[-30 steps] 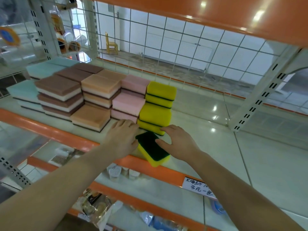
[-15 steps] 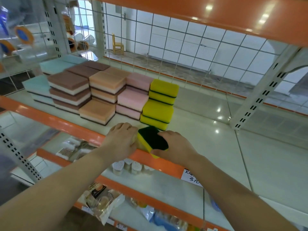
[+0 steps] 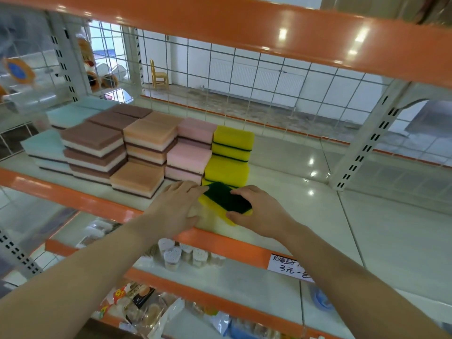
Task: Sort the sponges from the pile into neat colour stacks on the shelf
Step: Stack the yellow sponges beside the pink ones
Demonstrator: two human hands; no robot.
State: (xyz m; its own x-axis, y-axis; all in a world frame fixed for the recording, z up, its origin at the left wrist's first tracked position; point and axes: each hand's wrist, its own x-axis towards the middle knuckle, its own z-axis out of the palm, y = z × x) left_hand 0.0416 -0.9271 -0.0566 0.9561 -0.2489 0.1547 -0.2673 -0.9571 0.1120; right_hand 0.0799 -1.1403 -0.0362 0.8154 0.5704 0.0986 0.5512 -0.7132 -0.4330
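A yellow sponge with a dark green scouring face up (image 3: pixel 226 200) lies tilted at the shelf's front, just before the yellow stack (image 3: pixel 230 155). My right hand (image 3: pixel 259 211) grips its right end, fingers over the top and thumb at the front corner. My left hand (image 3: pixel 177 207) presses against its left side with fingers bent. Left of the yellow stack stand pink (image 3: pixel 192 150), orange (image 3: pixel 146 145), brown (image 3: pixel 95 145) and light blue (image 3: pixel 47 145) sponge stacks. A single orange sponge (image 3: pixel 137 178) lies in front.
The white shelf board (image 3: pixel 318 204) stretches bare to the right of the stacks. An orange front rail (image 3: pixel 234 248) carries a handwritten price label (image 3: pixel 288 266). A wire grid (image 3: pixel 244 77) closes the back. A perforated upright (image 3: pixel 362 148) stands at right. Lower shelves hold packaged goods.
The green-topped sponge has shifted toward the yellow stack and lies flatter. My right hand's grip moved to its right end; my left hand stays at its left side.
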